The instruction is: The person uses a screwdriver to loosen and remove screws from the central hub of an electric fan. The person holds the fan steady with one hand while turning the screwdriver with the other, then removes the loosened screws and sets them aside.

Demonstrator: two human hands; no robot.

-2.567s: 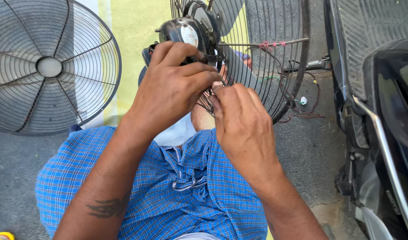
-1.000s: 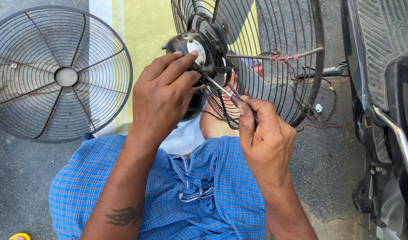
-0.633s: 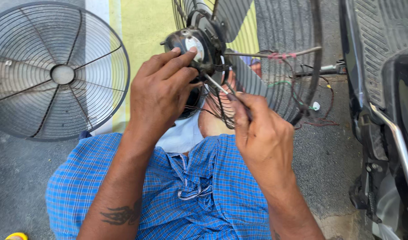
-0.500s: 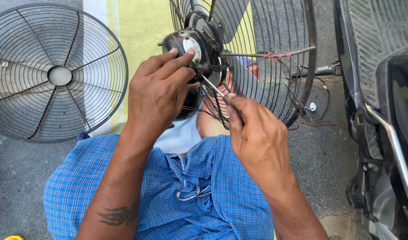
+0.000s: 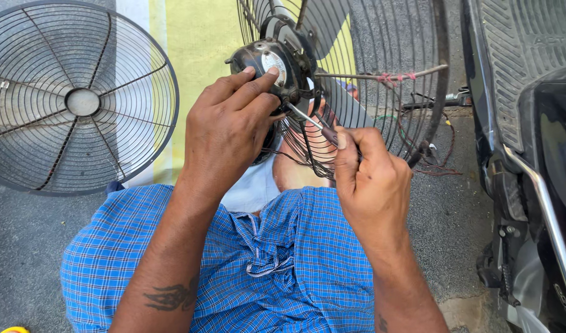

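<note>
**Fingers on the motor, tool at the guard**

The fingers [image 5: 258, 77] of the left hand [image 5: 224, 132] curl over the round black fan motor housing [image 5: 267, 61], fingertips pressed on its rear face and gripping it firm. Just to their right, the right hand [image 5: 372, 179] is clenched around a thin metal screwdriver-like tool [image 5: 304, 117]; only the shaft shows, running from the thumb up and left to where the housing meets the dark wire rear guard [image 5: 381, 74]. Whether its tip sits in a screw I cannot tell, as the spot is small and crowded by wires.

Beyond the fingertips, the grey fan blades [image 5: 332, 31] are on the shaft inside the rear guard, and a thin rod wrapped with red thread [image 5: 388, 77] crosses the mesh. Loose thin wires [image 5: 431, 160] hang past the right hand's knuckles. Below both wrists lies the blue checked shirt [image 5: 277, 259].

Far out to the left of the left hand, a round grey wire front guard [image 5: 79, 98] lies flat on the asphalt [image 5: 18, 246], detached. To the right stands a black scooter body [image 5: 529, 154].

Judging by this, the fan is partly opened: front guard off, blades and rear guard mounted, and the work at the motor looks in progress.
</note>
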